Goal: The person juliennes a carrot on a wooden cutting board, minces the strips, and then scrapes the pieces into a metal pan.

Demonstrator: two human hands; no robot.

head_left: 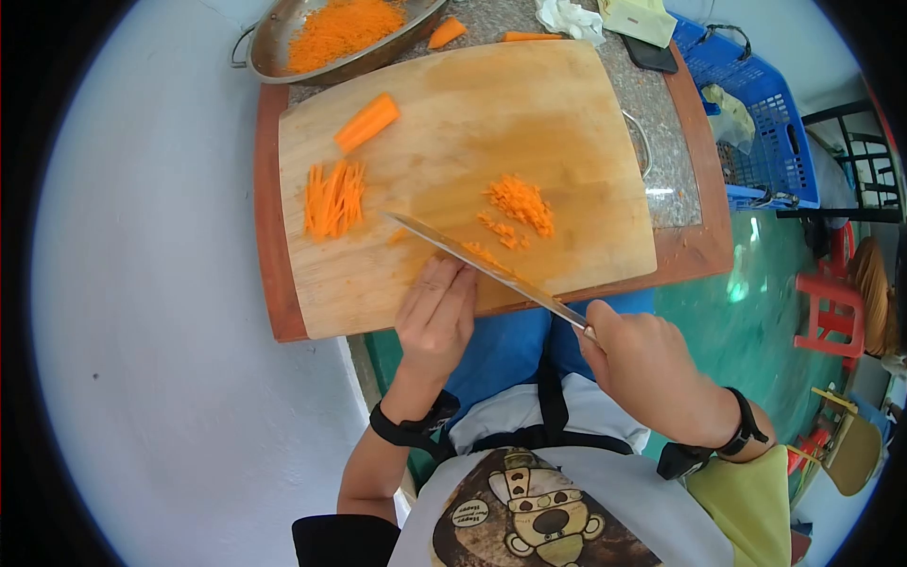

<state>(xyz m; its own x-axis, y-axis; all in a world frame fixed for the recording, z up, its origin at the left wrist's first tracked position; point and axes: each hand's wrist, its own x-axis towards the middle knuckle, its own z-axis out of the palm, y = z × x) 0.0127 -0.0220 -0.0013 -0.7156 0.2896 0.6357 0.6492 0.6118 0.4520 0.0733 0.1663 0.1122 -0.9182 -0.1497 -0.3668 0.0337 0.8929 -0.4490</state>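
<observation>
Orange carrot pile [520, 206] — finely minced, loosely heaped — hands [436, 310] near, knife [491, 268] angled

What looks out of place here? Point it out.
Only slight untidiness: two carrot pieces lie past the board's far edge, between the pan and a crumpled white wad, not with the other carrot. Nothing looks broken.

So the cutting board [435, 123] is on the table [699, 248], with the knife [491, 271] slanting over its near part. Carrot sticks [333, 200] are on the board's left side, carrot chunk [367, 123] just behind them. Minced pile [524, 206] is off to the right, beyond the knife. Back left there's a pan [268, 47] with carrot shreds [345, 36] in it, the phone [651, 56]'s behind the board's right end, and the basket [784, 123]'s right of the table.
</observation>
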